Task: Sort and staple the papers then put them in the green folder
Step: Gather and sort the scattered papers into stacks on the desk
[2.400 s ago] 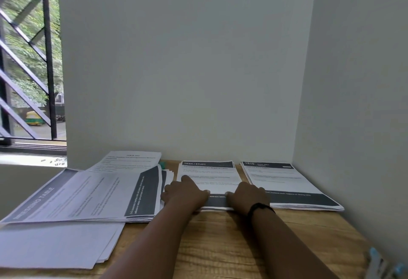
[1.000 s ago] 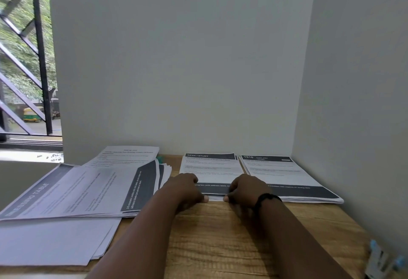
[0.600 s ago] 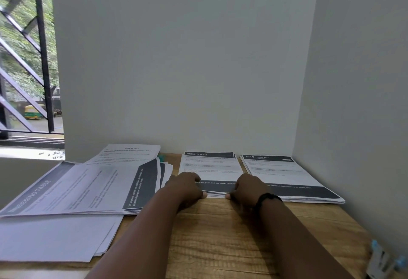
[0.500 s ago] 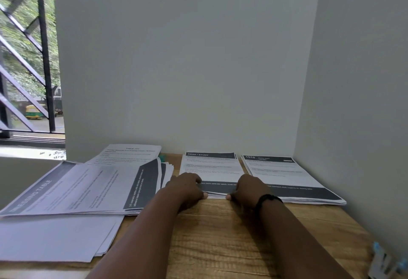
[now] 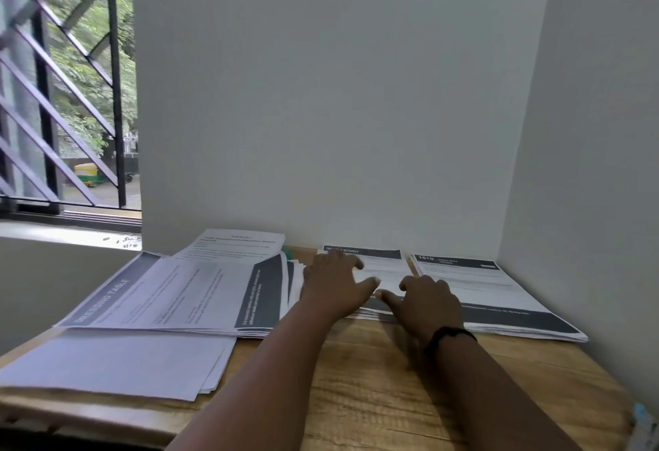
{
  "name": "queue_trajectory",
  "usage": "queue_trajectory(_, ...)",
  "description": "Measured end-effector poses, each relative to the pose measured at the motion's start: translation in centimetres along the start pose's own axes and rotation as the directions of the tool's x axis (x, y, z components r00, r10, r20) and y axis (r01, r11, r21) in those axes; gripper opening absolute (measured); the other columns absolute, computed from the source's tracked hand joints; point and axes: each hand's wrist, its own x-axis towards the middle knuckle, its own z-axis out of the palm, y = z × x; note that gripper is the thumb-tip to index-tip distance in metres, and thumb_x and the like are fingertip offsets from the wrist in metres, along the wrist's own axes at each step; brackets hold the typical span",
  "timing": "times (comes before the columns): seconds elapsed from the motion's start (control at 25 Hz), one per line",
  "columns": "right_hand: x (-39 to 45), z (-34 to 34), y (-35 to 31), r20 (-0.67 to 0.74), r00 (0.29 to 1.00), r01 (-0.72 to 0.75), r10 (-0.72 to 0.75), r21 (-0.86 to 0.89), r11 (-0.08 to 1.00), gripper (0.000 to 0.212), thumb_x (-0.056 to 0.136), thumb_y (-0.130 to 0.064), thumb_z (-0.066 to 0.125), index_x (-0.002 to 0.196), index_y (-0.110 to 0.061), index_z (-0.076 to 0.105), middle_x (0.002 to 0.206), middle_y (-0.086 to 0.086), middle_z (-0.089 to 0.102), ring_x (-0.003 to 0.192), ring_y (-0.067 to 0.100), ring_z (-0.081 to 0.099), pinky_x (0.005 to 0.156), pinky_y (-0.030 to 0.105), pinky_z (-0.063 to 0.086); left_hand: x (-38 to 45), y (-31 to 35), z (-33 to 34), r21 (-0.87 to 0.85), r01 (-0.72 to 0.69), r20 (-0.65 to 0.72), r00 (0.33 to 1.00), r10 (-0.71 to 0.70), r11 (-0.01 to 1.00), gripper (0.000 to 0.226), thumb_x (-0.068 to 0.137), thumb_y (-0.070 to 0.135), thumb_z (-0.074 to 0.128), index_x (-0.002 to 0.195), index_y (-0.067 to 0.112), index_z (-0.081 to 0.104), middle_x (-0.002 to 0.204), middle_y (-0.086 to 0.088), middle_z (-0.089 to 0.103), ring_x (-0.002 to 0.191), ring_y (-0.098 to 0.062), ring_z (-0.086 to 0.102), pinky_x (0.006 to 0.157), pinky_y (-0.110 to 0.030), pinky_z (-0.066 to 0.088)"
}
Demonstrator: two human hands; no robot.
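Observation:
A middle stack of printed papers (image 5: 385, 268) with a dark header lies on the wooden desk (image 5: 374, 386) against the back wall. My left hand (image 5: 331, 286) rests flat on its left part, fingers spread toward the header. My right hand (image 5: 424, 302), with a black wristband, lies over the stack's near right corner with fingers loosely bent. A second neat stack (image 5: 492, 293) sits to the right. A loose fan of sheets (image 5: 185, 293) covers the left of the desk. A sliver of green (image 5: 287, 253) peeks out behind that fan.
Blank-side sheets (image 5: 117, 365) overhang the desk's near left edge. White walls close the back and right. A barred window (image 5: 67, 93) is at the left. A small light-blue and white object (image 5: 643, 425) sits at the near right corner.
Both hands were curled at the middle stack's near edge; now they have opened and slid forward onto the top sheet, the left reaching toward the header.

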Motion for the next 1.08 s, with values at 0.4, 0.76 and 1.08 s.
queue_trajectory(0.4, -4.4, -0.6, -9.6, 0.339, 0.932, -0.164, -0.133, 0.718, 0.676, 0.028, 0.081, -0.035, 0.067, 0.072, -0.014, 0.052, 0.067, 0.005, 0.051, 0.062, 0.019, 0.048, 0.06, 0.028, 0.036, -3.3, -15.4, -15.1, 0.228, 0.468, -0.138, 0.884, -0.447, 0.854, 0.062, 0.082, 0.063, 0.056, 0.128, 0.021, 0.054, 0.137, -0.011, 0.052, 0.123, -0.034, 0.047, 0.101, -0.041, 0.041)
queue_trajectory(0.76, -3.9, -1.5, -14.9, 0.53, 0.845, -0.411, -0.072, 0.73, 0.546, 0.022, 0.088, -0.022, 0.066, 0.077, -0.008, 0.051, 0.061, 0.004, 0.039, 0.052, 0.016, 0.037, 0.052, 0.027, 0.034, -8.5, -25.7, -15.9, -0.197, 0.731, -0.037, 0.66, -0.75, 0.653, 0.033, 0.083, 0.027, 0.075, 0.093, 0.004, 0.052, 0.075, -0.009, 0.054, 0.072, -0.024, 0.055, 0.064, -0.029, 0.042)
queue_trajectory(1.08, -3.2, -0.7, -16.5, 0.65, 0.755, -0.542, -0.082, 0.69, 0.48, 0.007, 0.09, -0.014, 0.063, 0.093, -0.008, 0.061, 0.091, 0.013, 0.061, 0.065, 0.023, 0.051, 0.044, 0.025, 0.041, -8.5, -27.2, -15.9, -0.171, 0.691, -0.073, 0.702, -0.709, 0.702, 0.045, 0.075, 0.03, 0.081, 0.09, 0.011, 0.044, 0.076, -0.005, 0.048, 0.088, -0.028, 0.056, 0.084, -0.036, 0.049)
